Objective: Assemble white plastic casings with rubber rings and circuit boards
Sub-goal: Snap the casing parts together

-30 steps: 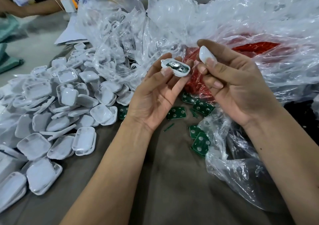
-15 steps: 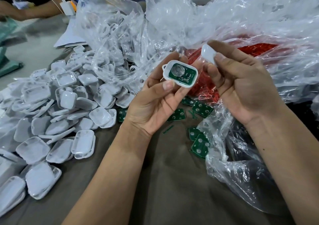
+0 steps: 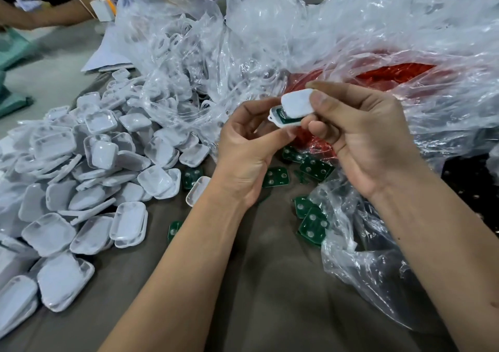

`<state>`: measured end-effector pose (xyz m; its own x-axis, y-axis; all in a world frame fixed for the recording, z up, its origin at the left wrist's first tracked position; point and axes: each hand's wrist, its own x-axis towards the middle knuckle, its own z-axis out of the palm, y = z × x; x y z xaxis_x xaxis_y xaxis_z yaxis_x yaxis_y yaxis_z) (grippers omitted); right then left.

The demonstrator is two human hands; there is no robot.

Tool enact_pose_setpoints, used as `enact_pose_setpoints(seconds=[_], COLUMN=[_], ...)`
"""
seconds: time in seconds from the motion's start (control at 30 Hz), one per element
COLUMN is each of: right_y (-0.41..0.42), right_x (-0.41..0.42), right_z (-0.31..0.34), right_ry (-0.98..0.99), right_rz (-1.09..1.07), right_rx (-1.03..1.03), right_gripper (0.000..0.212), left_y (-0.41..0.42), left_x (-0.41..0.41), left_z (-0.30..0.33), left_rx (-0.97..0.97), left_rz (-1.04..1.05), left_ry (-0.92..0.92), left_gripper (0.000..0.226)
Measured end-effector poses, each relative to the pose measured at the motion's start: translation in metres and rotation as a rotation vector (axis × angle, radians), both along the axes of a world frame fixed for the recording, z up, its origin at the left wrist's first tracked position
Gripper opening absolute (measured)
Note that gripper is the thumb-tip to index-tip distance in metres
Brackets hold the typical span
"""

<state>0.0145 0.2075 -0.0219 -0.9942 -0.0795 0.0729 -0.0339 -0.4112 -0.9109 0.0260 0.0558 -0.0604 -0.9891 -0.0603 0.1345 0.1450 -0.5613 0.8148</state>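
Note:
My left hand [image 3: 248, 149] grips a white casing half [image 3: 278, 121] with a green circuit board seated in it. My right hand [image 3: 359, 138] pinches a white casing lid [image 3: 296, 103] and holds it over that half, covering most of the board. Loose green circuit boards [image 3: 314, 223] lie on the brown table beneath my hands. A big heap of white casing halves [image 3: 97, 162] spreads over the left of the table. Red rubber rings [image 3: 391, 74] show through a clear bag behind my hands.
Crumpled clear plastic bags [image 3: 270, 33] pile up at the back and right, one [image 3: 372, 265] draping onto the table by my right forearm. Another person's arm [image 3: 40, 18] rests at the far left beside a white charger [image 3: 101, 10].
My right hand has brought the lid left and down onto the casing half. My left hand has tilted the half, so the board is now mostly covered.

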Motion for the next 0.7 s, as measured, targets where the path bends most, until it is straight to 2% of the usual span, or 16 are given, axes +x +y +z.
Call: enact_pose_setpoints(seconds=[0.13, 0.37, 0.7], right_y=[-0.0048, -0.0034, 0.0006], right_x=[-0.0004, 0.0002, -0.0024], right_z=[-0.004, -0.0053, -0.0088], right_ry=[0.058, 0.146, 0.231], right_rz=[-0.067, -0.103, -0.179], right_rx=[0.117, 0.237, 0.471], right_gripper=[0.01, 0.016, 0.011], left_y=[0.0042, 0.0046, 0.005], left_x=[0.0021, 0.0035, 0.0041], left_z=[-0.0005, -0.0001, 0.0003], left_rx=[-0.087, -0.114, -0.16], left_rz=[0.036, 0.04, 0.043], left_ry=[0.01, -0.003, -0.031], left_gripper=[0.043, 0.04, 0.043])
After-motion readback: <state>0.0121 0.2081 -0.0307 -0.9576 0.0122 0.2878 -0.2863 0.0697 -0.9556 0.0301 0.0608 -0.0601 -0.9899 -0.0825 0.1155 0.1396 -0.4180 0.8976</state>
